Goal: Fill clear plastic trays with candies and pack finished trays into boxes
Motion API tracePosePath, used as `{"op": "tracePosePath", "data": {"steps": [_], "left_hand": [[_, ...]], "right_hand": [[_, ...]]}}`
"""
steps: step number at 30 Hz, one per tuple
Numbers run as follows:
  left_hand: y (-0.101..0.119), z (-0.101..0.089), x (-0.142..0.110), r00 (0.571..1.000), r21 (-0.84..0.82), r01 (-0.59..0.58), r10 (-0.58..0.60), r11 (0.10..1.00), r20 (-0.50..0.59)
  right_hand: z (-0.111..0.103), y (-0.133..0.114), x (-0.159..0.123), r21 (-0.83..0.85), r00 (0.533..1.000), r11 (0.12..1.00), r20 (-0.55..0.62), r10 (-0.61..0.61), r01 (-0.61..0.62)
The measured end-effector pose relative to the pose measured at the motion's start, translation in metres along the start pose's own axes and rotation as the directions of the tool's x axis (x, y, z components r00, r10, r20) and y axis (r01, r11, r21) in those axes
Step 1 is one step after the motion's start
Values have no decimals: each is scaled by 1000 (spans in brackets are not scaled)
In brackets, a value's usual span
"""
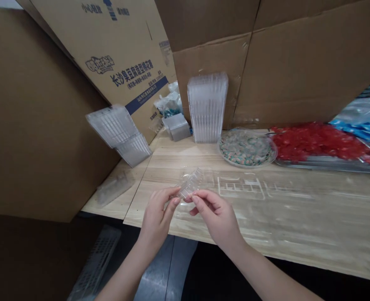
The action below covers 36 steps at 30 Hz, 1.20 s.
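Between my two hands is a small clear plastic tray (191,183) with ridged compartments, tilted above the wooden table. My left hand (160,211) pinches its left edge between thumb and fingers. The near right corner is gripped by my right hand (214,212), its thumb and index finger together. Just beyond, a white-edged clear plastic tray (240,187) lies flat on the table. To the left, another clear tray (115,188) rests close to the table's edge.
Stacked clear trays (207,108) stand at the back, with a leaning stack (119,129) at left. A round dish (247,148) holds small wrapped packets. Red packets (323,141) fill a metal tray (329,164) at right. Cardboard (210,83) walls the table (285,225).
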<state>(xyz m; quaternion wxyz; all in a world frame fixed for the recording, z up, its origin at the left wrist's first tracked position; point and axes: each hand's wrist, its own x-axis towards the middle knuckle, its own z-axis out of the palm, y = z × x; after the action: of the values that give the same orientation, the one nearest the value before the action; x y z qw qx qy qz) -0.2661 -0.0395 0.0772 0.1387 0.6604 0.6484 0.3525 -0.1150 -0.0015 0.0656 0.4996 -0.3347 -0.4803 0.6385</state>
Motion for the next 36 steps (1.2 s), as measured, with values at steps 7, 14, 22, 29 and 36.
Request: {"op": "tracePosePath", "data": {"steps": [7, 14, 22, 29, 36], "left_hand": [[-6, 0, -2, 964, 273, -261, 267, 926, 18], [-27, 2, -2, 884, 393, -182, 325, 901, -335], [-28, -12, 12, 866, -381, 135, -295, 915, -404], [-9, -5, -2, 972, -516, 217, -234, 828, 34], [-10, -18, -2, 887, -701, 455, -351, 550, 300]], "right_hand": [[0, 0, -6, 31, 999, 999, 51, 9, -10], [-5, 3, -11, -183, 992, 975, 61, -113, 122], [-21, 10, -12, -292, 999, 956, -10, -46, 41], [-12, 17, 10, -145, 999, 988, -13, 51, -52], [-14, 15, 17, 84, 981, 985, -110, 159, -150]]}}
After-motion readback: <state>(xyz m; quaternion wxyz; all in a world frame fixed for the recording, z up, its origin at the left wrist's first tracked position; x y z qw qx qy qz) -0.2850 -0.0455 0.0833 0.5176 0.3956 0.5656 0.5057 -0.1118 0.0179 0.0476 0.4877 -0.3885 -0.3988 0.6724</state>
